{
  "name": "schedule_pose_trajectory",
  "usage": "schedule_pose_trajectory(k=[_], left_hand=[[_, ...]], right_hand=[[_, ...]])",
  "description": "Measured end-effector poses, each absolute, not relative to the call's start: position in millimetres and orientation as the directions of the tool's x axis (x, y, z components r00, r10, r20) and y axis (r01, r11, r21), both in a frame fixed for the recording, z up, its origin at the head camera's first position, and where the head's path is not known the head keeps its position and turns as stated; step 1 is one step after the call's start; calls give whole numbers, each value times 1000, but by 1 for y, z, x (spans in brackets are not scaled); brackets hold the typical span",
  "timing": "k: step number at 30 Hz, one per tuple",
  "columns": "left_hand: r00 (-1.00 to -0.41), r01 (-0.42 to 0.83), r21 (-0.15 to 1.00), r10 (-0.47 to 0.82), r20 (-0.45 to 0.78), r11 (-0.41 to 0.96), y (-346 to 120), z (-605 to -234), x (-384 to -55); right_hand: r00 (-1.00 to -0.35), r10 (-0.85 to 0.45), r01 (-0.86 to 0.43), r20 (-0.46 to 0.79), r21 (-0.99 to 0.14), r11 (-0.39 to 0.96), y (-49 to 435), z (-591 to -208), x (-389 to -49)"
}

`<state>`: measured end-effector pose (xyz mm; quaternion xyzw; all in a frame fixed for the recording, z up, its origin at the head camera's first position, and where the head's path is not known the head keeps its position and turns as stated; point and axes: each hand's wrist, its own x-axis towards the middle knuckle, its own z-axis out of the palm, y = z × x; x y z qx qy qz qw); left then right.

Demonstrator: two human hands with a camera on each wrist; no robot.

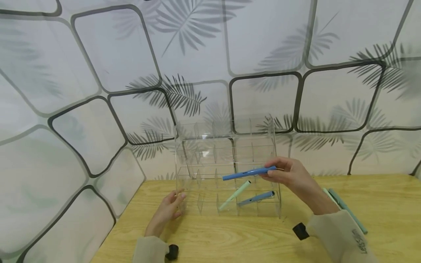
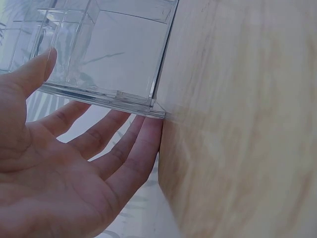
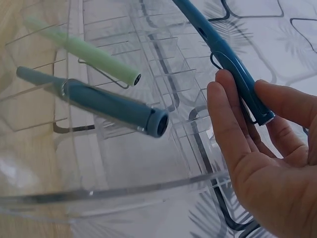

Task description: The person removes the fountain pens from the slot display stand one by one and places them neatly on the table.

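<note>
A clear acrylic pen rack (image 1: 227, 146) with stepped rows of compartments stands on the wooden table. My left hand (image 1: 166, 211) holds its left side panel low down, thumb on one face and fingers along the other, as the left wrist view shows. With thumb and fingertips my right hand (image 1: 292, 179) pinches a blue pen (image 1: 241, 175) by its clip end. That pen points left, almost level, in front of the rack's middle rows. Below it, a light green pen (image 1: 235, 195) and a greyish-blue pen (image 3: 109, 106) lean in the bottom row's compartments.
Right of the rack, partly behind my right forearm, a pale green pen (image 1: 330, 196) and a darker green pen (image 1: 348, 212) lie on the wooden table (image 1: 213, 241). A patterned curtain (image 1: 263, 40) with leaf prints hangs close behind the rack and along the left.
</note>
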<state>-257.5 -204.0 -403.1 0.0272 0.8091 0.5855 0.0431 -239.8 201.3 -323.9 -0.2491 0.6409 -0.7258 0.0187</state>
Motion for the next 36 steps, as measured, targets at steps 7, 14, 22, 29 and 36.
schedule_pose_trajectory(k=[7, 14, 22, 29, 36], left_hand=[[-993, -8, 950, 108, -44, 312, -203, -402, -257], [-994, -1, 950, 101, -34, 313, -204, -403, -257], [-996, -5, 952, 79, -31, 306, -205, -403, -256], [-997, -7, 950, 76, -33, 314, -205, -403, -256], [-996, -8, 949, 77, -34, 316, -203, -404, -257]], right_hand=[[-855, -375, -313, 359, -933, -180, 221, -329, -230], [-878, -340, -303, 338, -941, -153, 234, -327, -222], [-899, -283, -312, 333, -943, -119, 261, -325, -214], [-903, -252, -330, 349, -937, -115, 284, -331, -210], [-903, -235, -332, 360, -931, -151, 311, -335, -203]])
